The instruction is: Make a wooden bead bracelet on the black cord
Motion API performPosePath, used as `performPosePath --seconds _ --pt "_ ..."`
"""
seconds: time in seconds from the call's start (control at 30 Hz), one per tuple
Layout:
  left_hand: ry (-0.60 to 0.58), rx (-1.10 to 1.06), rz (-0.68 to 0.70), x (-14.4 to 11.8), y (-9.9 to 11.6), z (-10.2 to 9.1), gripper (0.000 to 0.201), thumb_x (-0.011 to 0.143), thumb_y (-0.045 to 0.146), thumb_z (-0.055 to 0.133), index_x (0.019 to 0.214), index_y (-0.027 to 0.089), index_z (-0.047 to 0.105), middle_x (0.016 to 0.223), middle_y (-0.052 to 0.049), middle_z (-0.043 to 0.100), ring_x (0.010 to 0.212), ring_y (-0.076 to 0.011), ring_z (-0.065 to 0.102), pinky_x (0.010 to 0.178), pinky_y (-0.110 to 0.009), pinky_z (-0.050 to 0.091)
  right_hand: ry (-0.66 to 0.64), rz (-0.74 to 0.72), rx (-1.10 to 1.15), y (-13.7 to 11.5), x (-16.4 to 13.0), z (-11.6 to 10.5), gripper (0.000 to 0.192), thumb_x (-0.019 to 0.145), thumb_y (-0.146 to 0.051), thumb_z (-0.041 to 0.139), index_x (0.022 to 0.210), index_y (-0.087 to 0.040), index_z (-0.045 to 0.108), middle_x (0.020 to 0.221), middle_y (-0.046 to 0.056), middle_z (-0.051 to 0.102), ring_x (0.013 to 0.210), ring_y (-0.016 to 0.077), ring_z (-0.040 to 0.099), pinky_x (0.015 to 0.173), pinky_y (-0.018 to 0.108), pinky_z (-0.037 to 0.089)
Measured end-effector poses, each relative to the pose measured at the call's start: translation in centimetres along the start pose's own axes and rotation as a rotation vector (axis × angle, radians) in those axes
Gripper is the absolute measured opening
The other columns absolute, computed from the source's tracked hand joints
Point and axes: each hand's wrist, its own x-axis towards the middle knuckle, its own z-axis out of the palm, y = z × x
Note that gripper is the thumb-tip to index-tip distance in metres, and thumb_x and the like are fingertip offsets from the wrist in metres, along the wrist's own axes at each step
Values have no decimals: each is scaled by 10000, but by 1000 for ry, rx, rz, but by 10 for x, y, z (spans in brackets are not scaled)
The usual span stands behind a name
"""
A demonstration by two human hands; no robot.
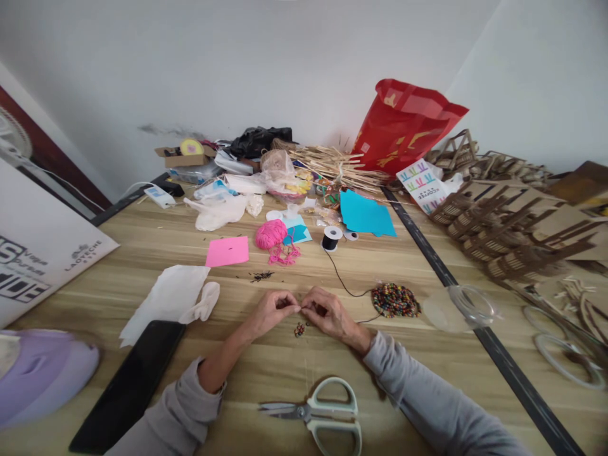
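My left hand (pixel 272 313) and my right hand (pixel 329 314) meet fingertip to fingertip above the table. Both are closed in a pinch; what lies between the fingers is too small to make out. Just below them rests a small cluster of multicoloured beads (pixel 299 330). To the right is a coiled heap of beads (pixel 395 300) in mixed colours, with black cord (pixel 342 284) running from it toward a spool of black cord (pixel 331 238). White-handled scissors (pixel 313 410) lie partly open nearer to me. Short black bits (pixel 261 276) are scattered beyond my left hand.
Pink yarn (pixel 270 234), a pink card (pixel 227 251) and blue sheets (pixel 367 213) lie farther back. At left are white paper (pixel 166 297) and a black phone-like slab (pixel 130 383). Small woven baskets (pixel 494 228) crowd the right; a red bag (pixel 406 130) stands behind.
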Motion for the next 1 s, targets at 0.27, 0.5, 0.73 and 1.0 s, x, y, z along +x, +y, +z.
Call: performPosePath --seconds 0.27,0.5,0.73,1.0 --pt "8 -18 6 1 1 -1 142 716 256 634 660 126 621 604 10 569 580 -112 473 563 -223 364 -5 55 30 -4 0 -2 220 907 -345 513 887 -152 616 725 25 552 603 110 487 538 217 382" --pt "17 -23 -7 0 6 -1 162 714 281 640 652 132 621 591 15 564 565 -109 457 559 -223 372 -30 40 1 -1 0 0 212 910 -324 504 869 -148 614 741 36 579 592 109 481 543 218 376" --pt "15 -39 -15 1 6 -1 173 737 298 617 673 138 630 622 7 589 596 -123 482 591 -233 388 -23 48 -22 0 -1 0 184 909 -293 495 852 -153 600 755 43 599 627 121 513 569 228 406" --pt "2 -28 -8 0 5 -1 147 730 279 637 696 137 652 657 -2 624 631 -136 519 628 -243 404 -25 48 -22 0 0 0 180 905 -292 504 841 -153 599 755 40 595 640 122 519 573 223 404"
